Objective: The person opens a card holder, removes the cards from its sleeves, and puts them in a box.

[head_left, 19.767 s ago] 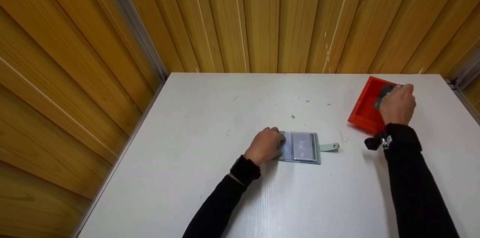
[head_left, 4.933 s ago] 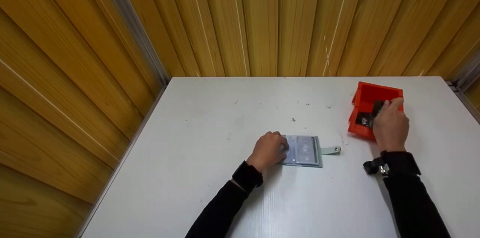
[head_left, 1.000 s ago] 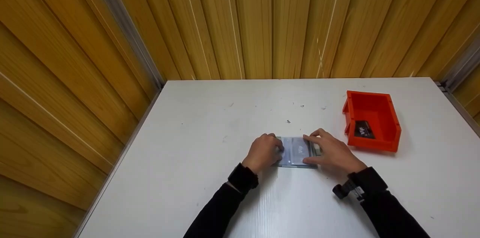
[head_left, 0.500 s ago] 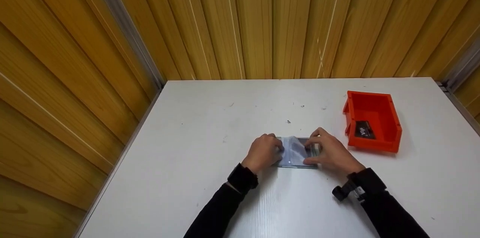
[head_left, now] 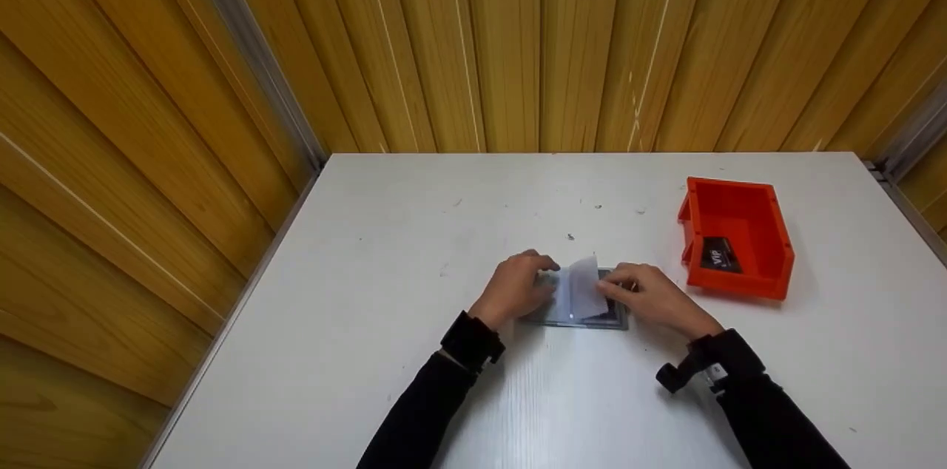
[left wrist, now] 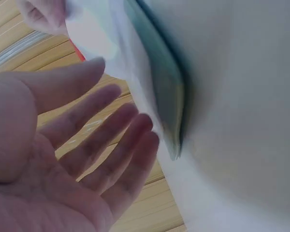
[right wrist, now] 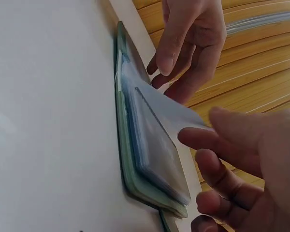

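Note:
A pale green card holder (right wrist: 134, 186) with clear plastic sleeves lies spread open on the white table. My right hand (head_left: 661, 299) pinches the edge of one sleeve page (head_left: 587, 293) between thumb and index finger, and the page stands raised from the stack. Under it, more sleeves (right wrist: 159, 145) lie on the holder's right half, with a dark card showing. My left hand (head_left: 513, 288) is over the holder's left half. Its fingers are extended and hold nothing in the left wrist view, beside the green cover (left wrist: 159, 72).
An orange-red bin (head_left: 775, 236) stands at the right, behind my right hand, with a black card marked VIP (head_left: 719, 254) inside. Wood-patterned panels (head_left: 510, 47) rise behind the white table (head_left: 414, 232) and along its left side.
Earlier my right hand reached into the bin for cards, then came to the holder. The sleeve page has since lifted and turned up leftward, and my left fingers have loosened off the left side.

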Available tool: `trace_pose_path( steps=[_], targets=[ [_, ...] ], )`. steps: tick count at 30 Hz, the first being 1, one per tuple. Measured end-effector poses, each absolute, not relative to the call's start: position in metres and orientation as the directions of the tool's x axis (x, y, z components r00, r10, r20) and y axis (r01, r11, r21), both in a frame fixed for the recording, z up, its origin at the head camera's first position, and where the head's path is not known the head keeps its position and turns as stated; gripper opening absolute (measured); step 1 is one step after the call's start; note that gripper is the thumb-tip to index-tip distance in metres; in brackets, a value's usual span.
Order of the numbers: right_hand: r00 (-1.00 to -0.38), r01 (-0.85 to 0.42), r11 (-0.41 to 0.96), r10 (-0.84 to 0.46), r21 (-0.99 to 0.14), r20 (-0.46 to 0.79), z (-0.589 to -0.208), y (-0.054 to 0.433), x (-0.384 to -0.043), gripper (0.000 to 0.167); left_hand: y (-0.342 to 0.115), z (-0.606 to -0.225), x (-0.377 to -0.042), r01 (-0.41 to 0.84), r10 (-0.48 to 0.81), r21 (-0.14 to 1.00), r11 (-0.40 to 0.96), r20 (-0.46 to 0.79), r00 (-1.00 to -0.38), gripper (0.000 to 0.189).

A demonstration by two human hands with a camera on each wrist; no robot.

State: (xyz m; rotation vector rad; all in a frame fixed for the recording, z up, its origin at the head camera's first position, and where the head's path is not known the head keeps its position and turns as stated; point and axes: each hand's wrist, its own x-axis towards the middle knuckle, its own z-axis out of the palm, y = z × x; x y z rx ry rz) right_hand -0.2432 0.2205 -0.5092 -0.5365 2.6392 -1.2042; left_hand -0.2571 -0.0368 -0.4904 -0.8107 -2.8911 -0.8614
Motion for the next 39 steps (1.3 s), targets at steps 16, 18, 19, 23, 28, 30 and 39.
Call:
trace_pose_path(
  steps=[16, 18, 19, 23, 28, 30, 39],
  targets=[
    [-0.871, -0.344, 0.703, -0.487, -0.623, -0.069, -0.51, 0.2, -0.23, 0.05, -0.031, -0.494, -0.257, 0.642, 0.623, 0.251, 0.725, 0.159, -0.766, 0.04],
    [-0.902, -0.285, 0.726, -0.425, -0.625, -0.082, -0.511, 0.205, -0.232, 0.061, -0.03, -0.497, -0.254, 0.644, 0.64, 0.197, 0.739, 0.091, -0.763, 0.043],
    [-0.915, -0.252, 0.74, -0.392, -0.624, -0.095, -0.511, 0.208, -0.234, 0.066, -0.03, -0.497, -0.253, 0.64, 0.641, 0.173, 0.748, 0.06, -0.765, 0.045],
    [-0.935, -0.16, 0.779, -0.316, -0.606, -0.16, -0.509, 0.217, -0.239, 0.086, -0.029, -0.494, -0.249, 0.63, 0.633, 0.085, 0.772, -0.016, -0.774, 0.046],
    [-0.925, -0.147, 0.78, -0.326, -0.608, -0.195, -0.508, 0.226, -0.244, 0.094, -0.029, -0.491, -0.247, 0.615, 0.617, 0.069, 0.786, -0.024, -0.787, 0.041],
    [-0.921, -0.162, 0.779, -0.34, -0.606, -0.19, -0.508, 0.229, -0.245, 0.093, -0.029, -0.49, -0.246, 0.612, 0.614, 0.061, 0.789, -0.021, -0.789, 0.038],
    [-0.917, -0.133, 0.784, -0.329, -0.606, -0.225, -0.509, 0.231, -0.247, 0.092, -0.03, -0.489, -0.242, 0.595, 0.595, 0.041, 0.803, 0.004, -0.803, 0.029]
  ],
)
